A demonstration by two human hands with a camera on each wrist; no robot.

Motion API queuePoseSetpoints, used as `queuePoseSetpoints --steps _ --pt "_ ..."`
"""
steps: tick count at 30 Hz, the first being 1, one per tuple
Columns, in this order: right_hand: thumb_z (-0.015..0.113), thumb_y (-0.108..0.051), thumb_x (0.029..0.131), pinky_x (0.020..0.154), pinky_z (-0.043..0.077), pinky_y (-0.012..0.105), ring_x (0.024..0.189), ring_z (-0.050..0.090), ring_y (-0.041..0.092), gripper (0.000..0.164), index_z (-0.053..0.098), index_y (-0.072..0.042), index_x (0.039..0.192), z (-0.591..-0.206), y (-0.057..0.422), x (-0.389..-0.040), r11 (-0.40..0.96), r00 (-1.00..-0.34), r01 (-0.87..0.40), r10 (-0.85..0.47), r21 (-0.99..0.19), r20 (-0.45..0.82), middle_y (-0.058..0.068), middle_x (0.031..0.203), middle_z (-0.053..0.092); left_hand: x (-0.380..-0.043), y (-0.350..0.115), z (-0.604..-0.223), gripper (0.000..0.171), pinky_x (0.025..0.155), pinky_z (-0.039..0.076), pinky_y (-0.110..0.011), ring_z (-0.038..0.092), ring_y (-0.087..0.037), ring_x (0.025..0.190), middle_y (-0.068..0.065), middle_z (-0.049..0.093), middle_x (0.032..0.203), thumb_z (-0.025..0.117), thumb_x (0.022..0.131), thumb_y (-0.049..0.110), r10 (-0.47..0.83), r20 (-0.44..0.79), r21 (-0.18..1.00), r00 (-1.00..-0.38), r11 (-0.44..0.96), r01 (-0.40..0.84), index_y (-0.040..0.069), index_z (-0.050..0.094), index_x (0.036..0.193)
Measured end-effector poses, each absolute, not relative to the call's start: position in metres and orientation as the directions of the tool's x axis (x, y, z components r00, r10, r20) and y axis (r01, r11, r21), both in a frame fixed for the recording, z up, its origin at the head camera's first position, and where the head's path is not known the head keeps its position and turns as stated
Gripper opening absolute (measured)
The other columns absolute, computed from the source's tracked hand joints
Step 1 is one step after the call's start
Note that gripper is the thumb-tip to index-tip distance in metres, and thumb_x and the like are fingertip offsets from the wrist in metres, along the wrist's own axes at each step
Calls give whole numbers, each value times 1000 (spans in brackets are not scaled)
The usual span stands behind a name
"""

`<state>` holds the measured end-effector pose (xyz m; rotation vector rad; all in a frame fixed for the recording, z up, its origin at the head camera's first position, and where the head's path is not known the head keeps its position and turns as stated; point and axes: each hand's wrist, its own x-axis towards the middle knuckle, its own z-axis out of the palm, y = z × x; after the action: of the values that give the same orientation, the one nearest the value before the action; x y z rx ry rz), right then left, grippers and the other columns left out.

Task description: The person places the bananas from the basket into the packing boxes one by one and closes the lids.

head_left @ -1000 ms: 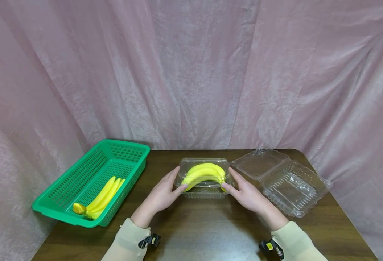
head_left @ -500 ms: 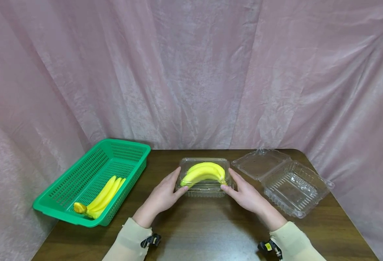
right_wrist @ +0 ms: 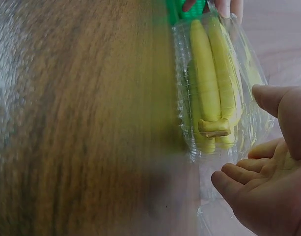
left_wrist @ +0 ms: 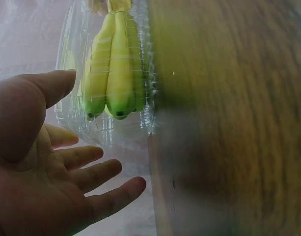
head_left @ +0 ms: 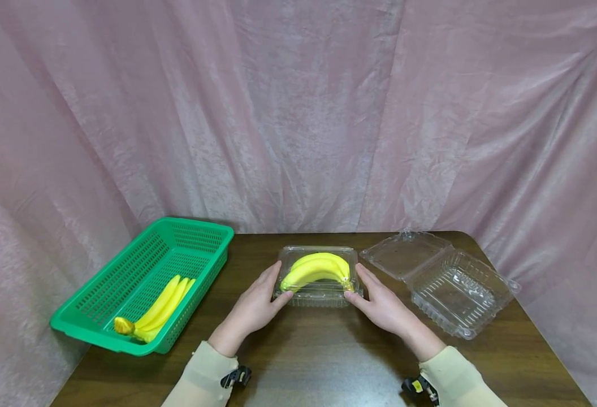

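Observation:
A clear plastic clamshell box [head_left: 321,301] stands at the middle of the table with its lid down over a bunch of yellow bananas [head_left: 315,269]. At its left side is my left hand [head_left: 258,302], thumb by the front corner and fingers extended along the side. Mirroring it, my right hand [head_left: 384,303] lies at the right side, thumb tip at the other front corner. The left wrist view shows green banana tips [left_wrist: 120,105] through the plastic, with the fingers spread. In the right wrist view, the brown stem end [right_wrist: 214,128] faces my right hand, whose fingers are also extended.
On the left a green basket [head_left: 112,265] holds another bunch of bananas [head_left: 163,308]. To the right lies a second clear clamshell box [head_left: 456,297], its lid [head_left: 405,254] folded back. A pink curtain [head_left: 308,113] hangs behind the wooden table [head_left: 324,362].
The lid's front edge has come down onto the base of the box under my hands. Both hands have stayed at its sides with only slight shifts.

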<state>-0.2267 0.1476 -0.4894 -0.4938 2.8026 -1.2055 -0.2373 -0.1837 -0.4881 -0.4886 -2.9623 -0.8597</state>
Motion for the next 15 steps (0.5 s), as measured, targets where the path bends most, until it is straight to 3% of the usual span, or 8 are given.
queuePoseSetpoints --steps 15 --pt "59 -53 114 126 29 69 162 28 47 86 25 -3 175 -488 153 -223 633 -955 -237 -291 -737 58 24 179 24 -235 -185 -483 83 123 39 -63 42 -41 158 -22 35 175 67 112 43 239 87 603 -967 760 242 6 27 175"
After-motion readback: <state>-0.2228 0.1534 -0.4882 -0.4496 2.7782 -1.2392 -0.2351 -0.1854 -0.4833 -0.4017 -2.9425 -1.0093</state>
